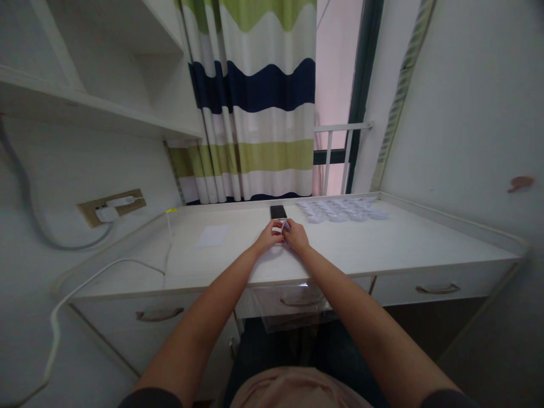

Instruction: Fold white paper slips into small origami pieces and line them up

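My left hand and my right hand meet above the middle of the white desk. Between their fingertips is a small white thing, too small and too covered to name. The right thumb and fingers pinch it, while the left fingers curl round its other side. Just beyond the hands lies a black, flat, phone-like object. To the right of it, several small whitish translucent bundles sit in rows along the back of the desk.
A white sheet lies left of my hands. A clear plastic bag hangs at the desk's front edge, over a drawer. White cable crosses the left side. Shelves overhang at left; a striped curtain hangs behind.
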`<state>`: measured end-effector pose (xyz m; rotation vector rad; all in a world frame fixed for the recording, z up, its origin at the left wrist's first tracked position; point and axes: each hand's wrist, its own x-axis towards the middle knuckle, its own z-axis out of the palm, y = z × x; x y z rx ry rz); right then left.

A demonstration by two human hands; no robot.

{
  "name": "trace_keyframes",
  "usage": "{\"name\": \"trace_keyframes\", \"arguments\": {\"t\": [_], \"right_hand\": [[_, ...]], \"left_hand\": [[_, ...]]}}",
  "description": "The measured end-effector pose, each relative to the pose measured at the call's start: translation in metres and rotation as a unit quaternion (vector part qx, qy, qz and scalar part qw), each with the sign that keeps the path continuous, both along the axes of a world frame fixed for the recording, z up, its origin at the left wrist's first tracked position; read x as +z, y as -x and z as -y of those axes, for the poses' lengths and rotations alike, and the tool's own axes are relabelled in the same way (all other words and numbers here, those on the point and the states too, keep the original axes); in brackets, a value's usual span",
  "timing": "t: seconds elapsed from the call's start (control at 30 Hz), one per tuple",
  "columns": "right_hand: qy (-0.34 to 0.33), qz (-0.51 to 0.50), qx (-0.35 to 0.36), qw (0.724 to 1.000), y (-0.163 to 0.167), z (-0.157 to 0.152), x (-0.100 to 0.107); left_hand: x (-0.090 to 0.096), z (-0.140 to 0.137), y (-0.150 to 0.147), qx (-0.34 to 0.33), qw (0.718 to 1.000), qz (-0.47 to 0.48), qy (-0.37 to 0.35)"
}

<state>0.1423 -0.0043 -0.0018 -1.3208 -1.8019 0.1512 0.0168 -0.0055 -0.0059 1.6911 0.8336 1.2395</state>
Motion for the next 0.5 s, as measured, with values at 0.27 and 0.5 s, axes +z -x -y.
{"name": "trace_keyframes", "arguments": {"t": [0.27, 0.5], "right_hand": [[-0.017, 0.04, 0.016, 0.999, 0.0028, 0.0, -0.001], [-0.034, -0.041, 0.082, 0.995, 0.0019, -0.0066, -0.0051]], "left_hand": [[-0.0033, -0.0059, -0.0021, 0.071, 0.997, -0.01, -0.017], [-0.0027, -0.0082, 0.0014, 0.169, 0.984, -0.021, -0.046]]}}
